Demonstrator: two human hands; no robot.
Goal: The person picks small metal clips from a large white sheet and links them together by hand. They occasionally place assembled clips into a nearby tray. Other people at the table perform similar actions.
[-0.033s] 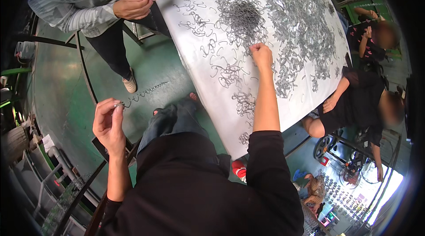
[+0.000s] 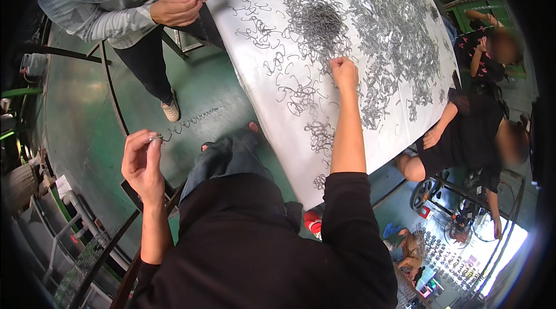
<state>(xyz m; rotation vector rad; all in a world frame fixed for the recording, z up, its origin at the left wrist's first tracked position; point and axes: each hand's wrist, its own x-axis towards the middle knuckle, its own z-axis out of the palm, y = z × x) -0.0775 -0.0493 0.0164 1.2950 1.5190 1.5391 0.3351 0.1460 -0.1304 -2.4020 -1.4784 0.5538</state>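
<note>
My left hand (image 2: 142, 161) is raised over the green floor and pinches one end of a chain of linked metal hooks (image 2: 188, 123). The chain trails away to the right in the air. My right hand (image 2: 344, 71) reaches out onto the white table (image 2: 255, 71) with its fingers curled shut, pressed down among loose grey wire hooks (image 2: 301, 97). Whether a hook is inside the fingers is hidden. A dense pile of hooks (image 2: 319, 19) lies just beyond that hand.
At the top left stands a person in a grey patterned top, whose hands (image 2: 185, 5) work on small hooks at the table edge. A person in black (image 2: 463, 135) sits at the table's right side. Metal rails (image 2: 113, 100) and pipes (image 2: 75, 210) run along the left.
</note>
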